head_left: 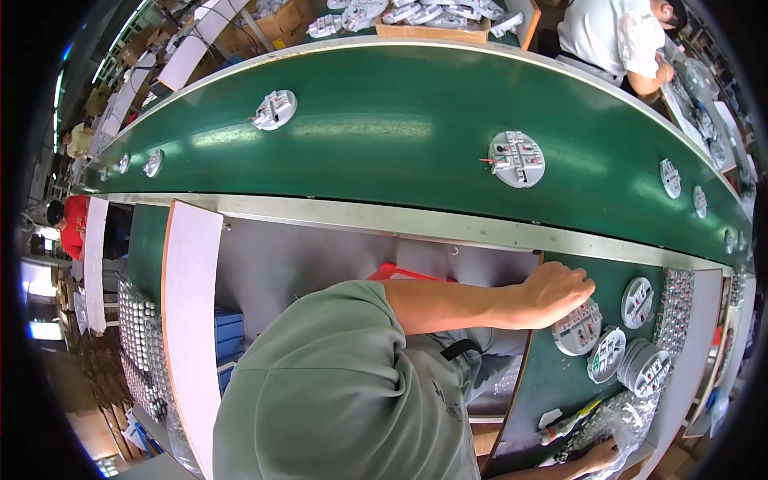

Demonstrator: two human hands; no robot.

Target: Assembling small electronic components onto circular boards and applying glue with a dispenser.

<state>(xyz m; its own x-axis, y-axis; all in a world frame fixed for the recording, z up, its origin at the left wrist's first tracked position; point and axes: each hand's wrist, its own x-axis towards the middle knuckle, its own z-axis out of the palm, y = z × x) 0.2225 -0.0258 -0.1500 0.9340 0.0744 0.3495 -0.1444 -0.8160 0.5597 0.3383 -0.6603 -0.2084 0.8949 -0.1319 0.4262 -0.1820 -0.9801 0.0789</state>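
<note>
My left hand (pixel 560 292) reaches across to a small green work mat (pixel 552 384), fingers curled over the upper edge of a round white disc with small fittings (pixel 578 328). Three similar discs (pixel 638 302) (pixel 606 354) (pixel 650 366) lie beside it on the mat. My right hand (pixel 598 456) shows only partly at the bottom edge, touching a clear plastic bag of small parts (pixel 620 416); its grip is not visible. A pen-like tool with a red and yellow tip (pixel 564 428) lies next to the bag. My green-shirted shoulder (pixel 336 392) fills the lower middle.
A wide green conveyor belt (pixel 400 128) curves across the top, carrying round white discs (pixel 274 110) (pixel 517 158) (pixel 670 178). A co-worker in a white shirt (pixel 612 32) sits beyond it. Trays of small silver parts stand at left (pixel 140 344) and right (pixel 676 308). A white board (pixel 190 320) leans nearby.
</note>
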